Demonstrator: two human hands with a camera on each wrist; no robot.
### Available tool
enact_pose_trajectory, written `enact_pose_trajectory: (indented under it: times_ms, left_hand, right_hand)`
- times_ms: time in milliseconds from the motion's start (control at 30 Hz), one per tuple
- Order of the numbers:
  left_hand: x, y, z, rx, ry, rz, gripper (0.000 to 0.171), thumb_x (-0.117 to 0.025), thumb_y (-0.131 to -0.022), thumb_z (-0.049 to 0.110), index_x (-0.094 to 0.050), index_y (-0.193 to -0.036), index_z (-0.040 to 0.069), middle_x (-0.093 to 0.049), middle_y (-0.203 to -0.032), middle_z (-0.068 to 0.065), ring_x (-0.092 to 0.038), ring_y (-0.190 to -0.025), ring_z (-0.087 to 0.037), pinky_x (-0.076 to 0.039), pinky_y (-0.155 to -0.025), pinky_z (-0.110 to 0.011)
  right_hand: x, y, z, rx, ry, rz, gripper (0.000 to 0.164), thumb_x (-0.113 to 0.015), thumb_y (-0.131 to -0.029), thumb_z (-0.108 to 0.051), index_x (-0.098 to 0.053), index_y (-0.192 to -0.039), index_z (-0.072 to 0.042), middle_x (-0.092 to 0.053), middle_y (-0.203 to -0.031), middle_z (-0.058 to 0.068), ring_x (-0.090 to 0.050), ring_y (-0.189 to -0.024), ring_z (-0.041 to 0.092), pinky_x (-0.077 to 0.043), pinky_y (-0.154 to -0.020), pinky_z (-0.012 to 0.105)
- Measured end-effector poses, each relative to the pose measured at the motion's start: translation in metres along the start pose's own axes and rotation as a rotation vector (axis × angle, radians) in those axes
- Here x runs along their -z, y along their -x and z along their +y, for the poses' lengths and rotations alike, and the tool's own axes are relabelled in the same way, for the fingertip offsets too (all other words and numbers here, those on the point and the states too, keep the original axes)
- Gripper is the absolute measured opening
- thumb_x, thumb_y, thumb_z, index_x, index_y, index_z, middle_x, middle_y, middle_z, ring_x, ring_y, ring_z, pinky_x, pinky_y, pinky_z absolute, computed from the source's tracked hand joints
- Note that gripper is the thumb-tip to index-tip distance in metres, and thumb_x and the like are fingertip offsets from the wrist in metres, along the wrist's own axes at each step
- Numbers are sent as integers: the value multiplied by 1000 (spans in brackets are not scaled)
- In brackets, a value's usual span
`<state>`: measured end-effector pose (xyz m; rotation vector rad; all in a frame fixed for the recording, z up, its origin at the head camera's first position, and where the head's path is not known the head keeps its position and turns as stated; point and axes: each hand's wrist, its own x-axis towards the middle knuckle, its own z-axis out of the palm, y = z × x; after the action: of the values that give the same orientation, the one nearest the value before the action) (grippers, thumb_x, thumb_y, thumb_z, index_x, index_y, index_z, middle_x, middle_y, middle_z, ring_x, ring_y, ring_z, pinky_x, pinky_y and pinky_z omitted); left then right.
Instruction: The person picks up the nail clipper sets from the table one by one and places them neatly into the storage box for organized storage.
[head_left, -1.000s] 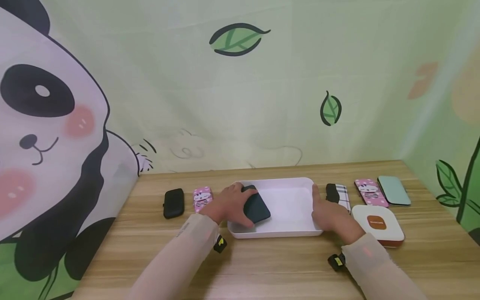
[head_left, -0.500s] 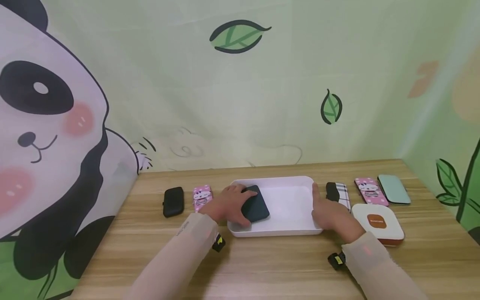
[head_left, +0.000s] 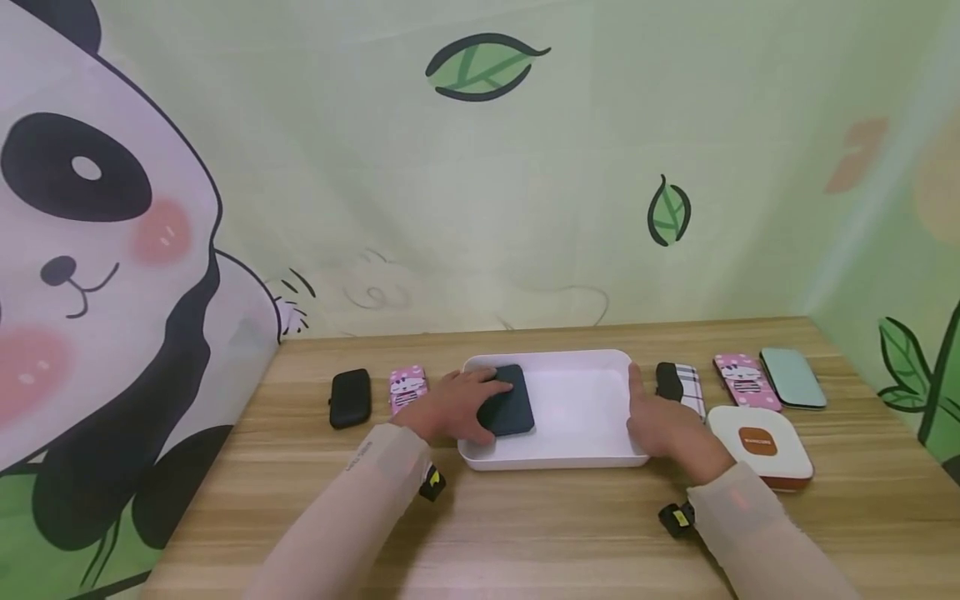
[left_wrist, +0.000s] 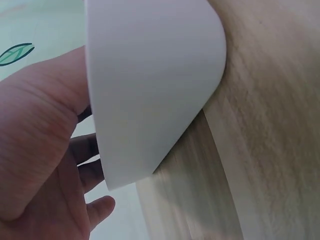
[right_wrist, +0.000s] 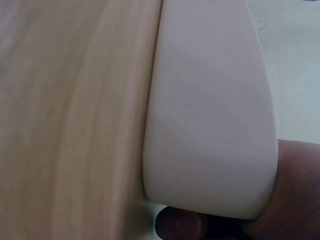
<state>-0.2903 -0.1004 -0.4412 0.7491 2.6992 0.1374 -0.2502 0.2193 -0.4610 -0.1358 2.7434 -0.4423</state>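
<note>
In the head view a white tray sits on the wooden table. A dark blue flat case lies inside its left end. My left hand reaches over the left rim, with a spread finger resting on the case and the thumb at its near left corner. Behind the tray's wall, the left wrist view shows the fingers of that hand loosely spread. My right hand grips the tray's right side. A curled fingertip shows past the tray's end in the right wrist view.
A black case and a pink cat-print case lie left of the tray. To its right are a plaid case, another pink case, a mint case and a white rounded box with a brown base.
The dark blue case has shifted slightly left inside the tray and turned straighter. My left hand's thumb has drawn back toward the rim. My right hand stays on the tray's right side.
</note>
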Motion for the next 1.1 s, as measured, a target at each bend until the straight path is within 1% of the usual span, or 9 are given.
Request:
enact_pose_trajectory:
  times_ms: [200,367,467,567,700,867,1000,1100]
  left_hand:
    - [1,1,0,12,18,-13,81,-77,-85,39,-37,-155,34,-24,-166,-1,-21,-153,-27,-15,-123,-51]
    - [2,4,1,22,32,-17,82,-77,-86,36,-36,-156,34,-23,-167,-1,-21,-153,-30,-17,-122,-52]
    - [3,5,2,26,26,-25,82,-77,-86,34,-35,-156,34,-22,-167,-1,-21,-153,-31,-19,-122,-52]
    - [3,5,2,16,7,-22,81,-77,-87,32,-36,-156,32,-23,-166,-2,-21,-153,-29,-18,-123,-50]
    - [2,6,2,16,4,-15,80,-75,-88,33,-35,-157,32,-23,-166,-2,-22,-152,-30,-20,-122,-50]
    - [1,8,3,31,19,-13,79,-73,-89,34,-33,-157,32,-22,-167,-2,-22,-152,-33,-23,-121,-50]
    - [-2,7,-3,43,65,7,77,-71,-90,41,-34,-157,32,-22,-167,-4,-23,-152,-32,-26,-120,-51]
    - [-3,6,-12,21,87,64,72,-64,-93,49,-36,-156,30,-25,-165,-5,-28,-150,-30,-29,-119,-50]
  right_hand:
    - [0,0,-1,1,-6,-3,80,-39,-103,-21,17,-157,-3,-51,-60,3,-40,-47,15,-34,-47,29]
    - [1,1,-1,0,-7,-1,81,-40,-103,-21,18,-157,-3,-52,-61,4,-41,-48,16,-35,-47,30]
    - [1,1,-1,-2,-5,-3,81,-40,-103,-21,18,-157,-3,-52,-62,5,-42,-48,17,-35,-48,31]
    - [1,0,-1,-6,-7,-5,81,-40,-103,-22,18,-157,-4,-52,-62,5,-42,-48,17,-35,-48,31]
    - [0,0,0,-6,-15,-9,81,-40,-103,-22,19,-157,-4,-52,-62,5,-41,-48,16,-36,-48,31]
    - [1,0,1,2,-9,-2,81,-40,-103,-21,18,-157,-3,-52,-61,5,-41,-48,16,-36,-48,31]
    - [0,-2,2,-3,-8,-6,81,-40,-103,-22,19,-157,-4,-52,-62,5,-42,-48,16,-36,-48,31]
    - [-1,-3,3,-3,-9,-10,82,-39,-103,-22,20,-157,-5,-52,-62,5,-42,-48,17,-37,-49,31]
